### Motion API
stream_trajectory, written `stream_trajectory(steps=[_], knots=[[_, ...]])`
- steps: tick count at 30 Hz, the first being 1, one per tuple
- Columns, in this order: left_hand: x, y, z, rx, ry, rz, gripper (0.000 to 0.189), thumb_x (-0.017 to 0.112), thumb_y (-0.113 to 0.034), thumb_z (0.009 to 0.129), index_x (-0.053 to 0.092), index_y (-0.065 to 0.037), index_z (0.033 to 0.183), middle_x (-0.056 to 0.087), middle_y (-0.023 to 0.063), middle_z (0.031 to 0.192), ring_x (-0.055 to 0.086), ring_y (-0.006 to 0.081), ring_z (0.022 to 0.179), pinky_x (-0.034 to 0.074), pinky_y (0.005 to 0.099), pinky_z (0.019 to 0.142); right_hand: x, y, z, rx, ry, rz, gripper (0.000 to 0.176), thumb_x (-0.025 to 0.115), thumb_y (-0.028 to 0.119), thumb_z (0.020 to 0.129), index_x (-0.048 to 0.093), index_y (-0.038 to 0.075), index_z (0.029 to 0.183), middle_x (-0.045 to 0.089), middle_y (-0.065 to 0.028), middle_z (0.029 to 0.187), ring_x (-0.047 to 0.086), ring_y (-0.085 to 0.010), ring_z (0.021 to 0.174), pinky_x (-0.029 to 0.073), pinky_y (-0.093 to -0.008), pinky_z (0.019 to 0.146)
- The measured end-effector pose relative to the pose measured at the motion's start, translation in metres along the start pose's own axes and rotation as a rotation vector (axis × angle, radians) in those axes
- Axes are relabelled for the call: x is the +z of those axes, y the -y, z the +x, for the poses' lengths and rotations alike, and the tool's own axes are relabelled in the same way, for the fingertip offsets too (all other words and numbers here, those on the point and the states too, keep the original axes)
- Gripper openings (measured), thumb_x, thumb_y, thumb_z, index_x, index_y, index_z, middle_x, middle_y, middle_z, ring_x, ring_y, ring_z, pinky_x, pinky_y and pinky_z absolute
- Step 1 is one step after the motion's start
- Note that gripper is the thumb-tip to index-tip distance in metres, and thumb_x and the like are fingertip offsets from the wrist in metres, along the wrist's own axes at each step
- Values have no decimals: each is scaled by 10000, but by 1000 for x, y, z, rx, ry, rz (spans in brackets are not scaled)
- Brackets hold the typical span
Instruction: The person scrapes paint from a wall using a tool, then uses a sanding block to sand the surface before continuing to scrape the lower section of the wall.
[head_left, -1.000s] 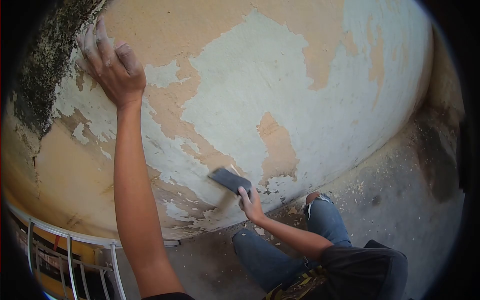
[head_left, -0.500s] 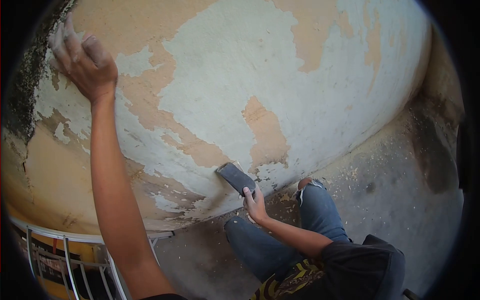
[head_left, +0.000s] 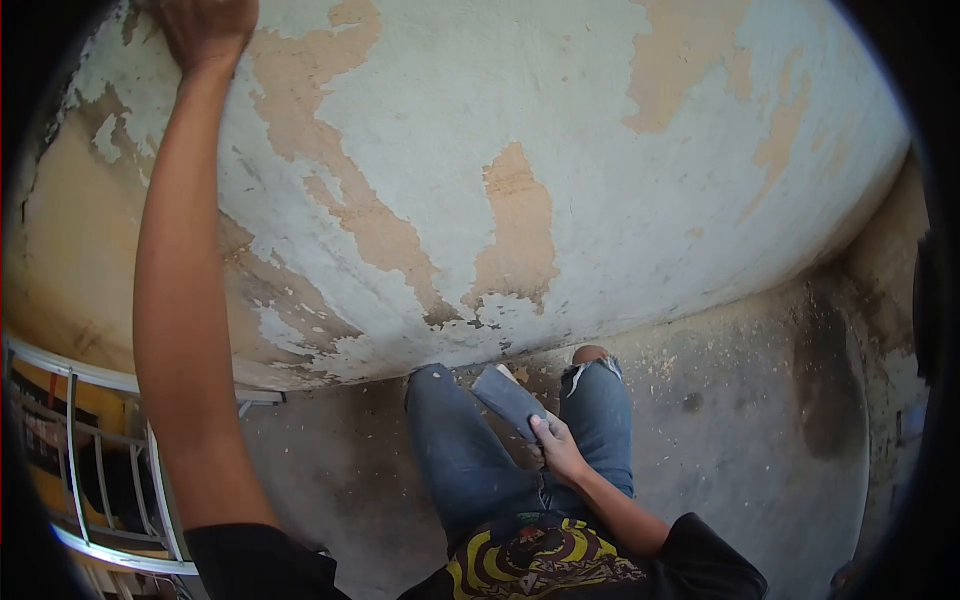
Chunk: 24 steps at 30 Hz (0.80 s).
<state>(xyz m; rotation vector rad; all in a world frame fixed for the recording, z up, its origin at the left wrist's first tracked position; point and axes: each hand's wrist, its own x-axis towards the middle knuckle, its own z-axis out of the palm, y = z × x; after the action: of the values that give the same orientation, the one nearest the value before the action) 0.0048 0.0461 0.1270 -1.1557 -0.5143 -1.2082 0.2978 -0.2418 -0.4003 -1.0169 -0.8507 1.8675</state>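
My right hand [head_left: 558,447] is closed around the lower end of a dark grey sanding block [head_left: 508,398]. The block tilts up to the left above my thighs, apart from the wall, and a pale edge shows at its top. My left hand [head_left: 210,30] is up against the wall [head_left: 430,130] at the top left; the picture's edge cuts off most of its fingers. Whitish paint covers much of this wall, with peeled patches of tan [head_left: 515,225] showing through.
A metal ladder [head_left: 75,440] lies or leans at the lower left, near my left arm. Paint flakes are scattered over the grey floor [head_left: 720,480] along the wall's foot. My knees, in torn jeans [head_left: 450,450], are close to the wall.
My right hand has drawn the sanding block off the wall, down toward my lap. The view has tipped downward, so my left hand now sits at the top edge.
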Motion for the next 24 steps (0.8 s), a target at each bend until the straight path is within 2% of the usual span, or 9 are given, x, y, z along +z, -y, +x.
stream_trajectory(steps=[5,6,8,11,15,17,19,21,24], knots=[[-24,-20,-31,-231,61,-245,628,359,-453,1009,393,-40,1480,375,224,1526,280,413,1440,119,490,1215,-8,17,-19,-47,-104,21,313,476,406,1043,537,106,1112,523,18,795,418,-71,544,320,-214,496],[-71,-79,-15,-183,60,-338,289,499,-190,953,611,43,1083,638,236,1148,584,366,1047,421,500,942,-10,22,-23,-112,-97,36,357,487,416,1038,545,68,1094,519,5,773,452,-66,527,338,-214,469],[-137,-133,-146,-543,255,-918,427,521,-249,950,543,84,1216,631,199,1180,610,345,1064,457,561,920,-15,33,-40,-150,-111,60,369,437,422,1054,527,67,1098,544,-21,783,440,-77,508,341,-224,461],[-268,-276,-130,-361,552,-1303,583,572,-272,845,495,-5,1358,581,247,1287,565,431,1215,433,534,1043,-30,40,-65,-207,-224,200,377,371,407,1072,484,56,1149,568,-60,761,445,-107,476,347,-233,426],[-353,-403,-188,-1928,746,-1592,1139,728,-566,812,104,35,1552,350,202,1534,409,316,1386,279,426,1166,-39,43,-86,-185,-339,113,351,390,399,1068,482,67,1136,546,-53,745,472,-95,524,374,-221,453],[-367,-432,-212,-2145,673,-1811,939,663,-557,879,264,14,1508,545,193,1332,544,289,1242,337,439,1137,-47,24,-82,-112,-223,46,322,468,390,1047,479,81,1140,531,-21,751,487,-87,555,395,-219,462],[-372,-426,-226,-2275,662,-1839,767,621,-542,915,374,-7,1406,586,143,1110,598,248,1043,415,426,1048,-57,7,-77,216,-169,-193,490,444,394,1049,417,144,1470,572,-89,1265,549,-165,1143,428,-330,1003],[-374,-411,-231,-2388,677,-1884,618,578,-527,951,484,-28,1303,626,93,888,651,206,844,493,414,959,-15,30,-81,22,-110,-268,467,372,392,1071,437,82,1415,582,-9,943,546,-86,734,450,-213,621],[-366,-377,-216,-2687,344,-1741,439,481,-515,996,508,-79,953,384,-12,597,393,104,453,436,309,548,4,25,-67,-233,-75,-344,377,348,344,1083,511,70,1284,577,-21,897,527,-73,649,415,-207,523]])
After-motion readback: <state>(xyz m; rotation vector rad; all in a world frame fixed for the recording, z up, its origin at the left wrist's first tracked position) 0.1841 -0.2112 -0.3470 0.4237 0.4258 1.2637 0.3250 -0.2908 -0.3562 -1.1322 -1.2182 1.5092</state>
